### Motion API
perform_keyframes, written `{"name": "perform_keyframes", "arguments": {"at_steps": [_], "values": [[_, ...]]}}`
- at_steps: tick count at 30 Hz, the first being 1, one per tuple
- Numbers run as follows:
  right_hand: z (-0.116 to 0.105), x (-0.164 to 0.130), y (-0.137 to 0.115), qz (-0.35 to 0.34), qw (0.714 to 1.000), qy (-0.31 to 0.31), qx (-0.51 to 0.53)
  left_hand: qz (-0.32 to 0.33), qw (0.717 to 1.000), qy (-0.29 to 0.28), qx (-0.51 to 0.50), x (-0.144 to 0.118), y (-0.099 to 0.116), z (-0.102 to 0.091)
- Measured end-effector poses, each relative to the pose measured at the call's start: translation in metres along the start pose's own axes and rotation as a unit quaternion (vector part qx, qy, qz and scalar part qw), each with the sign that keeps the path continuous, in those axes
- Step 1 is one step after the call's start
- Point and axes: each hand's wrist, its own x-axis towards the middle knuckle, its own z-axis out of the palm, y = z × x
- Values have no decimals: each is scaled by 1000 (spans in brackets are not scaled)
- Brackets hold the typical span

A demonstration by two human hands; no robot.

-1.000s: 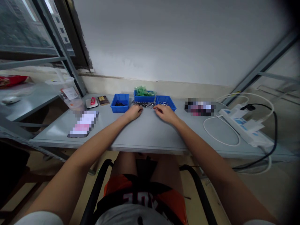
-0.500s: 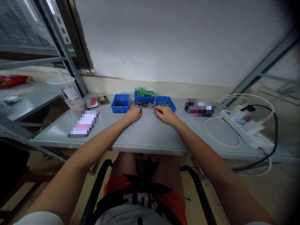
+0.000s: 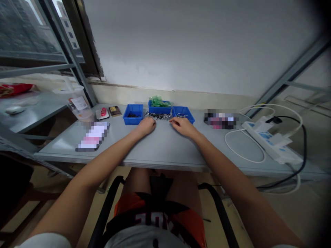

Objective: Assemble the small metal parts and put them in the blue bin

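My left hand [image 3: 147,126] rests on the grey desk with its fingers curled in, at the left front of a pile of small dark and silvery metal pieces [image 3: 158,116]. Whatever its fingers hold, if anything, is hidden. Opposite it, my right hand [image 3: 183,126] lies at the pile's right end, fingertips bent together at the pieces; I cannot make out anything between them. Behind my left hand stands a blue bin [image 3: 133,120] with dark small parts. Another blue bin [image 3: 190,113], holding silvery pieces, is partly covered by my right hand. Green plastic packets [image 3: 158,102] fill the blue bin [image 3: 159,110] at the back.
On the left are a phone [image 3: 93,137], a lidded drink cup [image 3: 80,106], a white dish [image 3: 102,114] with a red item, and a small dark box [image 3: 114,110]. A blurred-out object [image 3: 221,120], white cables and a power strip [image 3: 274,143] lie to the right.
My left hand has shifted very slightly left. My right hand and the bins look the same, apart from a slight camera movement.
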Motion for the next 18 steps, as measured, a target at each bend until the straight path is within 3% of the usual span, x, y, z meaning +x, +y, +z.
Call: {"name": "perform_keyframes", "arguments": {"at_steps": [10,18], "values": [[-1,0,-2,8,1000,-8,-2,-23,999,3,-38,-1,-1,-4],[0,0,-6,10,1000,2,2,90,990,72,-86,-6,15,-14]]}}
